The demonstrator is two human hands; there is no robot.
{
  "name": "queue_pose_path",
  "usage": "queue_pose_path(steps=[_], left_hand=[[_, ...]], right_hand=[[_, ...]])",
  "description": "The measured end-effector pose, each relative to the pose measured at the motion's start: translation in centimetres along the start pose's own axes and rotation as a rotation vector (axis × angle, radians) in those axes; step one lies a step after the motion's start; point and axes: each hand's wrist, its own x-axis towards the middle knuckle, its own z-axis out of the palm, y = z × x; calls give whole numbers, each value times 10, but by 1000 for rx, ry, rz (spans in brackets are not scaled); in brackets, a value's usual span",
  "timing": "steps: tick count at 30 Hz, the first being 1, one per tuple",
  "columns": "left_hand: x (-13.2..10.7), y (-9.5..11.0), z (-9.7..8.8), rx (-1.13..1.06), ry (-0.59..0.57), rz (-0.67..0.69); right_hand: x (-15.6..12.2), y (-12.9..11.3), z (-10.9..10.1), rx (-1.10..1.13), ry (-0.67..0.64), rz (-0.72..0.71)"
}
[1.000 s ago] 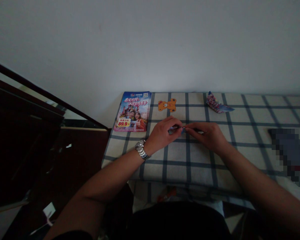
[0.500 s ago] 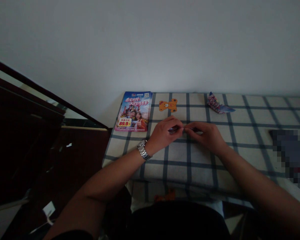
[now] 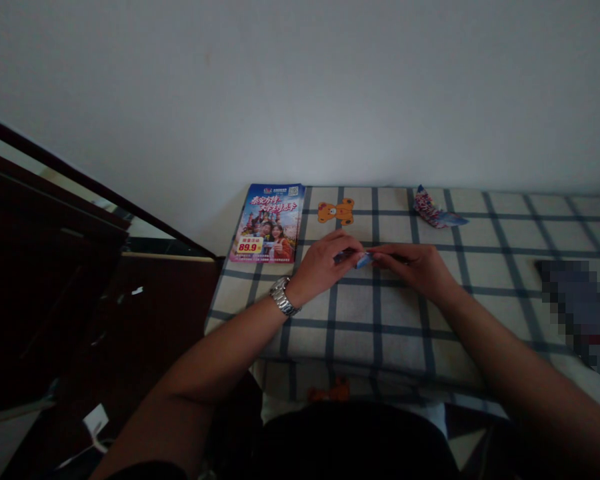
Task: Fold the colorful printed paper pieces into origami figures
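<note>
A small piece of folded paper [image 3: 363, 260], bluish with a pale edge, is pinched between my two hands above the checked tablecloth [image 3: 353, 313]. My left hand [image 3: 325, 260], with a metal watch on its wrist, closes thumb and fingers on the paper's left side. From the right, my right hand [image 3: 420, 267] grips the other side with fingertips pressed together. Much of the paper is hidden by the fingers. Beyond my left hand lies a stack of printed flyers [image 3: 267, 227], and past my right hand sits a folded paper shape [image 3: 434, 210] in similar colours.
A printed bear [image 3: 336, 211] decorates the cloth behind my hands. A dark pixelated object [image 3: 580, 307] lies at the right. The white wall [image 3: 330, 93] borders the table's back, and dark furniture [image 3: 45, 267] stands on the left.
More of the paper's blue side now shows between my fingers. My fingertips are slightly farther apart, and the right hand has shifted its grip a little.
</note>
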Motion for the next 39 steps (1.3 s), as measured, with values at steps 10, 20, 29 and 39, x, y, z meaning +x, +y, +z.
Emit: queue_pose_path(steps=[10,20,29,39], left_hand=[[2,-4,-4,-48,-46,-28],[1,-12,0,16,-8,13],[0,-11,4,301,-123,138],[-4,0,10,499,-244,166]], right_hand=[[1,-3,-2,17,-46,38],[4,6,3,-19,122,117],[9,19,4,-230,195,20],[10,28,6,-479,107,-143]])
